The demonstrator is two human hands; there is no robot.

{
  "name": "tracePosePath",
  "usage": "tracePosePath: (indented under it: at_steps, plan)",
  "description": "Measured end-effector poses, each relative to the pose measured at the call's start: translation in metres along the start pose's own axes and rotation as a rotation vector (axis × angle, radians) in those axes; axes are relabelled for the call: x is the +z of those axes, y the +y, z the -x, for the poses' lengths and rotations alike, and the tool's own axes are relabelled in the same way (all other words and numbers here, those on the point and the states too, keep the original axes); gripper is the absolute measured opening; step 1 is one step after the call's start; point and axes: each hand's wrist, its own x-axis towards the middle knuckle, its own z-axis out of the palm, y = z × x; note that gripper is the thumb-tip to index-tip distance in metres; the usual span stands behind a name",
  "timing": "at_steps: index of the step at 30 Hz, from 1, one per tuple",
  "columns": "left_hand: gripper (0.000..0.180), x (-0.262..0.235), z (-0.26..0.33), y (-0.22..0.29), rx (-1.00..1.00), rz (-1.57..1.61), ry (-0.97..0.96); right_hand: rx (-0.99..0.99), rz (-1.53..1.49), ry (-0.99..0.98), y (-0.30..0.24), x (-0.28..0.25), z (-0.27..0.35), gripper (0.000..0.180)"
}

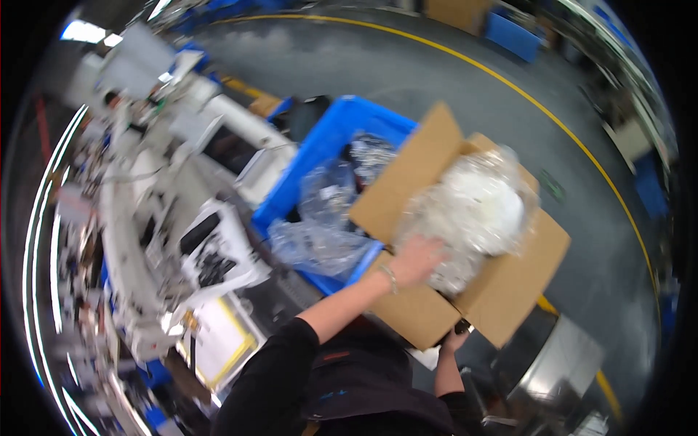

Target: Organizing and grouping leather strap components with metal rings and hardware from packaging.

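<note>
An open cardboard box [520, 280] with its flaps spread is in front of me. Clear plastic bags [476, 200] with whitish contents fill it and bulge over the rim. Over the box's near left side reaches my left hand [420, 260], its fingers stretched out on the plastic and somewhat blurred. Below the near corner of the box, my right hand [456, 340] is closed around something small and dark. The flap partly hides that hand, so I cannot make out what it holds.
Left of the box stands a blue bin [291, 182] holding clear bags of parts. Further left is a cluttered workbench with a white bag of black parts [214, 254] and a yellow-edged sheet [225, 345]. A metallic surface [560, 356] is at the lower right. A yellow line [502, 76] crosses the grey floor.
</note>
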Motion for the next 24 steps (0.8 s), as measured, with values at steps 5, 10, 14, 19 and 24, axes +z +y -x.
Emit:
tracePosePath:
  at_steps: [5,10,14,19,24]
  plan:
    - [0.056,-0.076,0.101,-0.024,-0.259,-0.043,0.331,0.062,0.376,-0.009,-0.004,-0.008,0.011,0.063]
    - [0.073,-0.159,0.293,-0.046,-0.960,-0.429,0.341,-0.242,0.684,0.148,-0.049,-0.054,0.049,0.057]
    - [0.054,-0.153,0.426,-0.063,-1.245,-0.609,0.308,-0.531,0.869,-0.308,-0.066,-0.100,0.080,0.055]
    - [0.013,-0.121,0.436,-0.043,-1.019,-0.454,0.383,-0.620,0.291,-0.767,-0.120,-0.069,0.125,0.027]
    - [0.017,-0.120,0.442,-0.014,-1.015,-0.308,0.461,-1.179,0.060,-0.736,-0.293,0.063,0.237,0.026]
